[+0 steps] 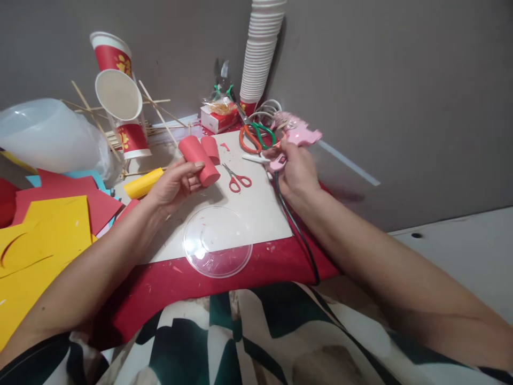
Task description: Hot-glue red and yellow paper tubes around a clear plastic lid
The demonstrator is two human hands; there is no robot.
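My left hand (174, 184) is closed round a red paper-covered cup (199, 159), held on its side above the white board (256, 208). A second red cup (210, 148) lies just behind it. My right hand (294, 174) grips a pink glue gun (294, 140), its nozzle pointing right and away from the cup; a dark cord (296, 230) runs down from it over the table edge. Small red scissors (238, 180) lie on the board between my hands. A clear plastic lid (217, 248) rests at the board's front edge.
Yellow paper (44, 240) and red paper (72, 198) sheets lie at the left with a yellow roll (143, 183). Printed paper cups (120, 96), wooden sticks (160, 115), a tall cup stack (262, 48), large orange-green scissors (256, 136) and a small box (218, 118) stand against the wall.
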